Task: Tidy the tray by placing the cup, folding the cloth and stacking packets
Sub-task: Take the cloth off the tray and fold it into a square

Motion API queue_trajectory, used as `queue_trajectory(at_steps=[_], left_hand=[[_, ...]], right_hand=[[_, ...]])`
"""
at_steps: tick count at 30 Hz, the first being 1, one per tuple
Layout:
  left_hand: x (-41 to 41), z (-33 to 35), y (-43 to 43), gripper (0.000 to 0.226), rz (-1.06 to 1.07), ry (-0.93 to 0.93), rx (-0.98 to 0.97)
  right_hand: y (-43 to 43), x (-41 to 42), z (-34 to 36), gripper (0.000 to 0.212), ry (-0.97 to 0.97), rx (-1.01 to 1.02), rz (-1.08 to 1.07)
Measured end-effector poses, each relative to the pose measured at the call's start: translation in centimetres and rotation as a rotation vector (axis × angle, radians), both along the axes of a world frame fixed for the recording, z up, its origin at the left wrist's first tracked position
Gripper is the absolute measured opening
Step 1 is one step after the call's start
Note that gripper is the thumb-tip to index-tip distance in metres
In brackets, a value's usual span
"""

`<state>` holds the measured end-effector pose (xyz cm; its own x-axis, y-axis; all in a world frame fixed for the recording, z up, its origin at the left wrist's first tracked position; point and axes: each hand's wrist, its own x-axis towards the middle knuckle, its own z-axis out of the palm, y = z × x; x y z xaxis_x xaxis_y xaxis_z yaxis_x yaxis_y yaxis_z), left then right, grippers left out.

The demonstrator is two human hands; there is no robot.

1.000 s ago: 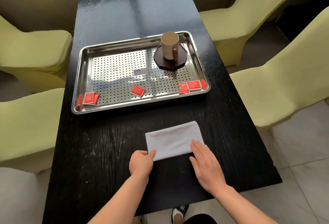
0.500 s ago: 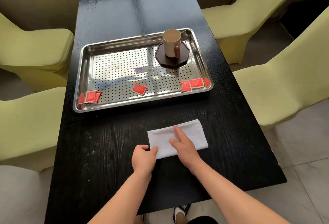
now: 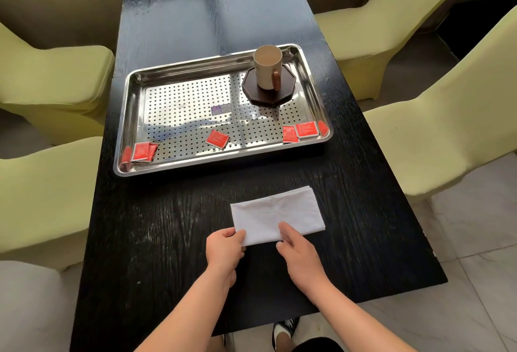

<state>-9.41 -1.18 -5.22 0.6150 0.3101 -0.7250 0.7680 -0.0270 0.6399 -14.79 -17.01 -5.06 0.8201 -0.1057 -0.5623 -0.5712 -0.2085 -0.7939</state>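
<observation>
A folded white cloth lies on the black table in front of the steel perforated tray. My left hand pinches the cloth's near left corner. My right hand grips its near edge, thumb on top. On the tray's far right a beige cup stands upright on a dark octagonal coaster. Red packets lie along the tray's near side: an overlapping pair at left, one in the middle, two side by side at right.
The black table is narrow, with yellow-green chairs close on both sides. A small label sits at the tray's centre. My shoe shows below the table's near edge.
My right hand slid from the cloth's right end to its middle, then back to the near edge, now taking hold. The left hand kept its grip on the corner.
</observation>
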Motion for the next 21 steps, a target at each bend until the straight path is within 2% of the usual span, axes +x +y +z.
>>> queue_trajectory(at_steps=[3, 10, 14, 19, 21], left_hand=[[-0.1, 0.2, -0.2, 0.02, 0.012, -0.024, 0.01], [-0.4, 1.5, -0.9, 0.016, -0.074, -0.138, 0.071], [-0.4, 2.2, -1.4, 0.014, -0.146, -0.203, 0.117], [-0.6, 2.7, -2.1, 0.02, -0.245, -0.289, 0.168], [-0.6, 2.8, -2.3, 0.02, -0.282, -0.316, 0.194]], right_hand=[[0.1, -0.5, 0.0, 0.054, 0.008, 0.007, 0.003], [-0.7, -0.1, 0.0, 0.05, 0.02, 0.011, -0.042], [-0.9, 2.5, 0.5, 0.052, -0.021, 0.067, -0.079], [0.0, 7.0, 0.9, 0.049, 0.028, 0.157, -0.052], [0.1, 7.6, 1.0, 0.057, 0.043, 0.163, -0.032]])
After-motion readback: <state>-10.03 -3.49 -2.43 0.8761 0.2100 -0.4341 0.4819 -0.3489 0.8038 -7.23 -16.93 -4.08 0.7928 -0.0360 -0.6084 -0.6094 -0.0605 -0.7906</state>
